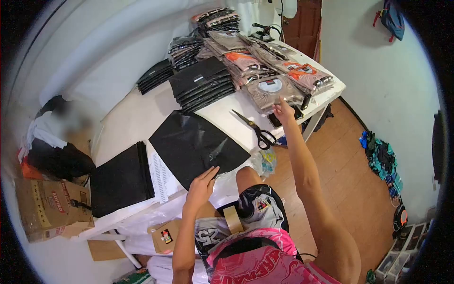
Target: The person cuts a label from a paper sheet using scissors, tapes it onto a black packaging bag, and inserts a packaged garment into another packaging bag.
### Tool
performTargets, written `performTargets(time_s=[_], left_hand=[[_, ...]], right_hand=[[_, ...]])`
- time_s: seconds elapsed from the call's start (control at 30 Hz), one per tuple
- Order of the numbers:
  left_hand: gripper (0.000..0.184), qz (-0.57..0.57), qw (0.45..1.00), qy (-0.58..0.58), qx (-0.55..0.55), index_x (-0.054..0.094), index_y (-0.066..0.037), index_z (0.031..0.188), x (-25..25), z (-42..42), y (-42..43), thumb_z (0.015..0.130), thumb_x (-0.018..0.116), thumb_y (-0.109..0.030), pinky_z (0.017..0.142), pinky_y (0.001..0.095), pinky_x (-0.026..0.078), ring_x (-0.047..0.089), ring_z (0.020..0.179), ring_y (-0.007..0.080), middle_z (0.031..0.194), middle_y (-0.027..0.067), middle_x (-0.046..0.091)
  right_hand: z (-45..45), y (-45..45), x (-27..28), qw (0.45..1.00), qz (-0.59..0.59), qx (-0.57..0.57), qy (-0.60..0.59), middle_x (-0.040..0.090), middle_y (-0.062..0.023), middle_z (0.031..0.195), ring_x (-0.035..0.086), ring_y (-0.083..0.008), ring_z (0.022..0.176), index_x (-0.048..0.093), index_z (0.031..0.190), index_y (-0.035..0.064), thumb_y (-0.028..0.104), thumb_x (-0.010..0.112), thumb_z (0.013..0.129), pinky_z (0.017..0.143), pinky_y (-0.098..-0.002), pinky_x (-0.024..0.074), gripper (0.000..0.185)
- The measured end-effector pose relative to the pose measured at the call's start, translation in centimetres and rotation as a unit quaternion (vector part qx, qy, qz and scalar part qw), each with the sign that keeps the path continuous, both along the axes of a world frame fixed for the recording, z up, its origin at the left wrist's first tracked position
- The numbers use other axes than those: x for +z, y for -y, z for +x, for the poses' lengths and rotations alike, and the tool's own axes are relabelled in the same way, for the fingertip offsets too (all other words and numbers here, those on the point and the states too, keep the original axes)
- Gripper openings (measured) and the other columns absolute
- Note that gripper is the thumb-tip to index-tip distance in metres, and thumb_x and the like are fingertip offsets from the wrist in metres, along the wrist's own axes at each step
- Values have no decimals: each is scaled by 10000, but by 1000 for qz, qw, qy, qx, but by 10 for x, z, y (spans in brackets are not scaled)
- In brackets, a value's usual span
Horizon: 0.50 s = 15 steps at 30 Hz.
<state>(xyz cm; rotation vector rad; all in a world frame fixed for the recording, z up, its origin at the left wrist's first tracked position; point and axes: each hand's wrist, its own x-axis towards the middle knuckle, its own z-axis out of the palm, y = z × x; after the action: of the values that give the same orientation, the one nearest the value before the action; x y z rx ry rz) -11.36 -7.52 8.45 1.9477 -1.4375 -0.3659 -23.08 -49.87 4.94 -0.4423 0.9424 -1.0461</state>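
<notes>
My left hand (203,183) rests with its fingers spread on the near edge of a black plastic bag (194,142) lying on the white table. My right hand (283,111) reaches to the near edge of a clear-wrapped beige packet (272,90); its fingers are partly hidden, so its grip cannot be made out. A dark phone (275,120) lies just below that hand. Black scissors (257,131) lie between the bag and the phone. Left of the bag are a sheet of printed labels (159,177) and a black stack (122,180).
Folded black packages (203,83) and more wrapped packets (246,61) are piled along the back of the white table (127,116). A cardboard box (54,206) stands at the left end, near a seated person (59,151). A tape roll (232,219) lies on my lap.
</notes>
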Motion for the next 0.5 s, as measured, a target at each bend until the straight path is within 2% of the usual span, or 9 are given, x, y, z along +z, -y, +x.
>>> performTargets(time_s=[0.07,0.1,0.17,0.2,0.3,0.37,0.43,0.47,0.5], left_hand=[[363,-9,1000,6,18,594,-55,1254,-1,3,2,893,551,-51,982,371,460,565,1167,364,1272,208,578],[363,-11,1000,9,20,594,-55,1254,-1,4,3,893,551,-51,982,371,460,565,1167,364,1272,208,578],[332,-15,999,20,28,611,-50,1230,1,6,3,903,562,-77,965,376,467,582,1140,363,1235,213,599],[332,-15,999,23,28,611,-50,1230,2,8,3,903,562,-77,965,376,467,582,1140,363,1235,213,599],[315,-25,998,24,44,619,-47,1217,5,11,3,910,561,-85,918,378,487,613,1080,368,1182,219,624],[293,-38,997,29,63,634,-39,1192,9,14,5,914,559,-93,876,377,502,635,1021,378,1126,222,645],[282,-37,996,28,73,642,-35,1177,13,13,7,916,560,-103,857,377,505,645,993,381,1098,225,653],[278,-28,996,25,81,644,-35,1174,16,13,7,920,559,-111,847,376,507,646,988,382,1095,230,652],[275,-20,996,23,89,646,-35,1171,17,14,9,924,559,-119,838,374,509,647,983,384,1092,234,651]], right_hand=[[10,6,-1,1000,6,-9,-21,585,-96,737,598,-182,561,566,914,11,195,752,823,490,-277,511,277],[15,18,-14,1000,4,-7,-18,585,-96,737,598,-182,561,566,914,11,195,752,823,490,-277,511,277],[19,38,-33,1000,-17,-21,-10,602,-103,809,579,-178,592,555,904,16,186,743,821,517,-297,528,267],[22,25,-23,997,-47,-52,-14,595,-99,840,582,-188,680,547,898,19,177,744,810,564,-316,551,267],[25,6,-6,993,-71,-87,-44,586,-101,865,586,-205,765,544,927,8,183,749,798,633,-361,567,299],[28,2,-2,991,-71,-108,-48,579,-110,898,587,-212,770,525,985,2,175,744,792,681,-403,574,339],[30,2,1,989,2,-145,-31,576,-124,960,592,-221,785,501,1058,-1,157,756,771,703,-426,574,415],[24,-18,29,988,51,-142,-5,571,-124,986,592,-227,779,457,1139,10,142,781,747,693,-431,573,525],[23,-15,24,988,52,-145,-4,571,-124,986,592,-227,779,457,1139,10,142,781,747,693,-431,573,525]])
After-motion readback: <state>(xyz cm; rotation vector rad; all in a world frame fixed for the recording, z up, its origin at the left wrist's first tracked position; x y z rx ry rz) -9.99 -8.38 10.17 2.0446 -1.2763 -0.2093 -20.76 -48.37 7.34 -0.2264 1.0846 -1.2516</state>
